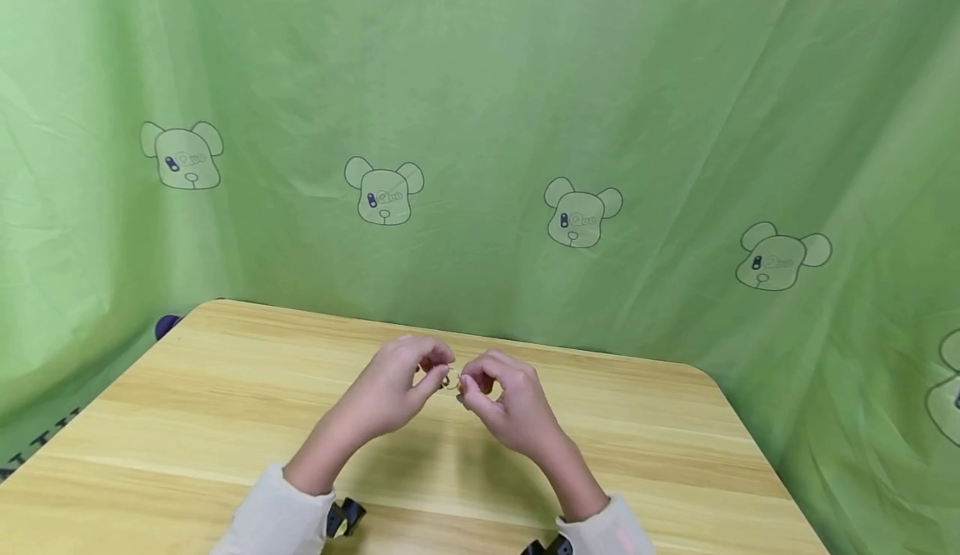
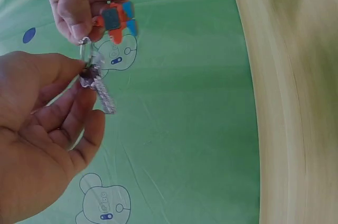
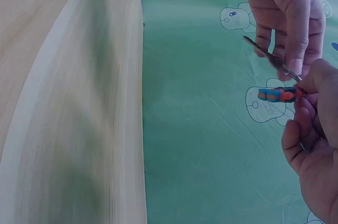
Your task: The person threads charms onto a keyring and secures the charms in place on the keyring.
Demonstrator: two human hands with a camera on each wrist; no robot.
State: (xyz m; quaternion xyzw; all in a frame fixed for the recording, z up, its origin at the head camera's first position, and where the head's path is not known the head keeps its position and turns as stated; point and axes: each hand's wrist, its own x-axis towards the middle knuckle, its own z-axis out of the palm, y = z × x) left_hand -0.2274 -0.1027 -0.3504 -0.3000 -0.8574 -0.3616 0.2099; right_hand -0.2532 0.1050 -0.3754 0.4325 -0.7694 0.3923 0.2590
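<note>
Both hands meet just above the middle of the wooden table [image 1: 225, 388], fingers curled in tight. The left hand [image 1: 397, 388] pinches a small metal key [image 2: 101, 91] between thumb and fingertips, its blade hanging free. The right hand [image 1: 504, 401] pinches the key ring [image 2: 85, 50] and holds an orange-and-blue charm [image 2: 115, 19] that hangs from it. Key and ring touch between the two hands. Behind the table hangs a green cloth [image 1: 525, 122] printed with bear heads.
</note>
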